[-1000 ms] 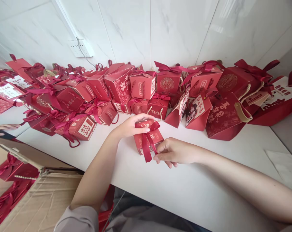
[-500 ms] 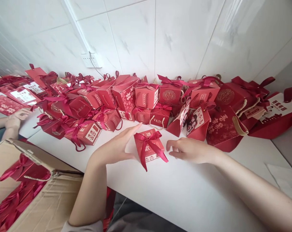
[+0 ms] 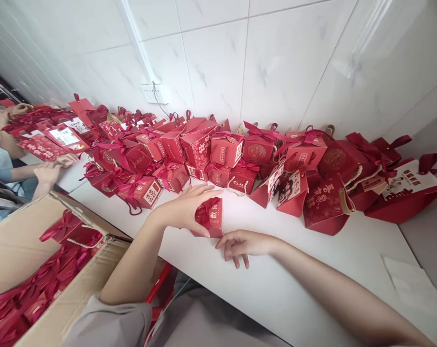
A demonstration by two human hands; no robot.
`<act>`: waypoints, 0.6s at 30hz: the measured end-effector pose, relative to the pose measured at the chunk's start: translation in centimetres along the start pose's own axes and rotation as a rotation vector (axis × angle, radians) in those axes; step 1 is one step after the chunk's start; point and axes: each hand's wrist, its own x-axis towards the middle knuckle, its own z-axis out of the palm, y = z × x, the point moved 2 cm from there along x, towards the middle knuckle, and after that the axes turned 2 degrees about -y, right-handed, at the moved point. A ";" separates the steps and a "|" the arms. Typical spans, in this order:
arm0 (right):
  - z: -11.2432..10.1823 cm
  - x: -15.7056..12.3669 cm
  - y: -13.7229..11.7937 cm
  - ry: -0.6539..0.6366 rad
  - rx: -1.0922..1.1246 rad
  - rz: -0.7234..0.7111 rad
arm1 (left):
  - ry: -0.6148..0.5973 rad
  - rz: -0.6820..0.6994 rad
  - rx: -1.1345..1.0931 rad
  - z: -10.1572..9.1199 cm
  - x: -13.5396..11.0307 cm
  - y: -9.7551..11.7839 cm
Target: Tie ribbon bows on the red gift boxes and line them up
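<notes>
My left hand (image 3: 184, 210) grips a small red gift box (image 3: 213, 219) with a dark red ribbon bow, tipped onto its side on the white table (image 3: 276, 284). Thumb and fingers wrap the box from the left and top. My right hand (image 3: 240, 245) lies just below and to the right of the box, fingers spread and resting on the tabletop, holding nothing. A long row of red gift boxes and bags (image 3: 236, 154) with ribbons stands behind along the tiled wall.
A cardboard carton (image 3: 64, 294) with several ribboned red boxes inside stands at the lower left. Another person's hands (image 3: 50, 168) work at the far left of the table. A white sheet (image 3: 413, 284) lies at the right. A wall socket (image 3: 155, 93) sits above the row.
My left hand has closed on the small box and turned it onto its side. My right hand has dropped to the table beside it. The view has swung left.
</notes>
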 end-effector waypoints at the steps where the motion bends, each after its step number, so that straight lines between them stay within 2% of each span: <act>1: -0.2 0.0 0.0 0.013 0.030 -0.012 | -0.043 0.033 -0.002 0.3 0.1 0.1; 4: -0.3 -0.1 -0.1 0.004 0.064 -0.039 | -0.120 0.043 0.029 1.2 0.2 -0.1; 6: -0.2 -0.2 0.1 0.006 0.069 -0.055 | -0.117 0.019 0.081 1.7 0.3 -0.3; 13: -0.1 -0.1 1.1 0.048 0.132 -0.083 | 0.077 0.006 0.133 3.5 1.2 -0.3; 16: -0.2 -0.3 1.2 0.043 0.152 -0.080 | 0.095 -0.032 0.188 2.9 1.0 -0.2; 18: -0.2 -0.5 1.1 0.039 0.167 -0.083 | 0.136 -0.068 0.200 1.4 -0.4 0.1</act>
